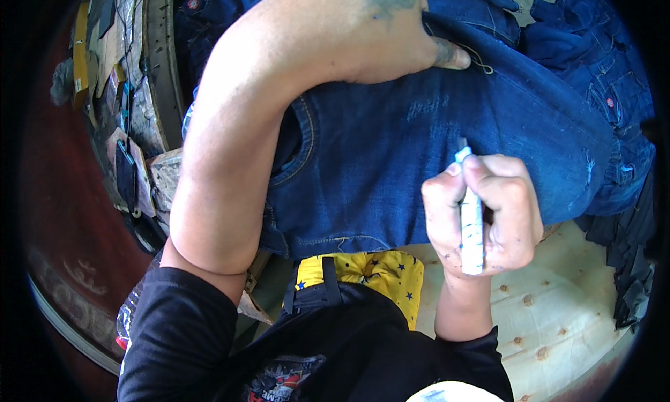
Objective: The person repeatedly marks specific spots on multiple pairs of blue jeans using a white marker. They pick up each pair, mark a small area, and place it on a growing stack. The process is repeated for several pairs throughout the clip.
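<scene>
From my remote station I record, as the largest item, a dark-blue denim garment with pale stitching, spread beneath both hands, its long axis running left to right across the wearer's front. A pale, knotted wooden board shows at the lower right. A yellow star-patterned cloth shows at the garment's near edge.

The bare left hand bends across the far part of the denim, thumb extended rightward; its other fingers are hidden, so I cannot tell how far open it is or whether it grips fabric. The bare right hand is closed around a slim, white-wrapped, pen-shaped tool with a dark tip.

The governing relation: the tool's long axis points away from the wearer, across the garment's length. Ahead and left of its tip, between both hands, lies a small whitish scuffed patch. Tip contact with the denim cannot be confirmed.
</scene>
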Action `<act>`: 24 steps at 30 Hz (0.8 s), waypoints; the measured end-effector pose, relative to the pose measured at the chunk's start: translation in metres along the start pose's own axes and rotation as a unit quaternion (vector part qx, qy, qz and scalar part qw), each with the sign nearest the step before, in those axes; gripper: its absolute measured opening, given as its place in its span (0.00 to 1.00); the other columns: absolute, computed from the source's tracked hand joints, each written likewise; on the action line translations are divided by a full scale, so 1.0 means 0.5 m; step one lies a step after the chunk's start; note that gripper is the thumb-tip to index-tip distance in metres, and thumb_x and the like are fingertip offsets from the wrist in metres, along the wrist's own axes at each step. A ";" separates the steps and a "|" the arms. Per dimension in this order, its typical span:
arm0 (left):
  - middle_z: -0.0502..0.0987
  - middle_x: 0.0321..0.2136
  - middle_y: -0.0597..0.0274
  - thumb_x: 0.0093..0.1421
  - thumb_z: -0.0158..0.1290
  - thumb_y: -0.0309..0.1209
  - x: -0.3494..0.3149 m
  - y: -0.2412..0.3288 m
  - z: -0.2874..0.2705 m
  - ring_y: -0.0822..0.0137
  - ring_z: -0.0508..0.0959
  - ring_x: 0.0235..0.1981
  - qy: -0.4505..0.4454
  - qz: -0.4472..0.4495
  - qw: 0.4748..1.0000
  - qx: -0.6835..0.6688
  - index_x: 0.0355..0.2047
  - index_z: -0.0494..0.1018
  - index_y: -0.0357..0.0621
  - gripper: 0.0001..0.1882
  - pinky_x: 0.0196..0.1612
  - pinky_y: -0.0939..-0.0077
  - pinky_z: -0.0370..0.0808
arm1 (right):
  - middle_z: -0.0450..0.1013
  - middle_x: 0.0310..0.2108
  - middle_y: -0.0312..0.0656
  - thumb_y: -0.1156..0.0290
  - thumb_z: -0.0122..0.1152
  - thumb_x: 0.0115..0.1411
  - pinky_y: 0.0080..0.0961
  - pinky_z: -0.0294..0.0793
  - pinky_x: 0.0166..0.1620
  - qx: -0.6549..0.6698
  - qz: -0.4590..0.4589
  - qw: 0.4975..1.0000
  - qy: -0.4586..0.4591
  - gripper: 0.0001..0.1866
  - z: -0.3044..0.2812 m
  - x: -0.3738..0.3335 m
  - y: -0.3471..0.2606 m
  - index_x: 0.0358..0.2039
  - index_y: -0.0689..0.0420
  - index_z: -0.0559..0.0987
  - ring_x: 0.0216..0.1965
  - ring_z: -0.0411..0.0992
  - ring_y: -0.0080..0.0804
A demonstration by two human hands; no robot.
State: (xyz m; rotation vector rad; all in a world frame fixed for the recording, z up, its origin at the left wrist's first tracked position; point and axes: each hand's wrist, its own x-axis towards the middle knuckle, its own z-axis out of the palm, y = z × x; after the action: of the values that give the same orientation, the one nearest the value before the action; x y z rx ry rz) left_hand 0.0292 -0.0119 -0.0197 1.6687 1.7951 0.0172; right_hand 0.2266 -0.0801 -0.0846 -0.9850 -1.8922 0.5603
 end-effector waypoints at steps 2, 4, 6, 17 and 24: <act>0.85 0.36 0.31 0.64 0.67 0.54 -0.010 -0.003 0.012 0.42 0.88 0.44 0.012 0.010 1.000 0.006 0.41 0.83 0.22 0.35 0.50 0.57 0.83 | 0.73 0.20 0.46 0.89 0.65 0.46 0.21 0.74 0.22 -0.007 -0.008 1.000 0.021 0.08 0.006 0.000 0.006 0.27 0.65 0.79 0.17 0.74 0.33; 0.85 0.36 0.31 0.64 0.67 0.54 -0.015 -0.002 0.018 0.42 0.88 0.43 0.040 0.022 0.999 0.013 0.41 0.83 0.22 0.35 0.50 0.57 0.83 | 0.73 0.19 0.45 0.89 0.65 0.46 0.21 0.73 0.22 -0.034 0.006 0.999 -0.016 0.08 0.006 -0.001 0.007 0.27 0.65 0.79 0.17 0.74 0.32; 0.85 0.37 0.31 0.64 0.67 0.54 -0.008 0.001 0.010 0.42 0.88 0.43 0.055 0.026 0.998 0.016 0.41 0.83 0.22 0.35 0.50 0.58 0.83 | 0.72 0.19 0.44 0.89 0.66 0.46 0.20 0.72 0.22 -0.002 -0.007 1.000 -0.018 0.08 0.001 -0.001 0.005 0.28 0.66 0.80 0.17 0.74 0.31; 0.85 0.33 0.32 0.63 0.68 0.54 0.001 0.012 -0.003 0.43 0.88 0.42 -0.035 -0.051 0.998 -0.006 0.43 0.83 0.21 0.36 0.48 0.58 0.84 | 0.73 0.20 0.45 0.89 0.66 0.47 0.22 0.73 0.21 0.027 -0.015 0.999 -0.022 0.09 -0.007 -0.004 0.007 0.30 0.65 0.80 0.16 0.73 0.33; 0.84 0.30 0.32 0.64 0.68 0.52 0.012 0.003 -0.019 0.42 0.88 0.39 -0.040 -0.006 0.999 -0.033 0.35 0.83 0.24 0.32 0.45 0.56 0.83 | 0.73 0.20 0.44 0.89 0.66 0.48 0.21 0.73 0.22 -0.001 0.009 0.999 -0.031 0.09 -0.007 0.000 0.004 0.29 0.65 0.80 0.17 0.74 0.32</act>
State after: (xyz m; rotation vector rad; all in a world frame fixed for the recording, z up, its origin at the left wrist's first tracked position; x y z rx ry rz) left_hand 0.0265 -0.0023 -0.0146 1.5890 1.7270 0.0038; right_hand 0.2305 -0.0787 -0.0844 -0.9972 -1.9410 0.6072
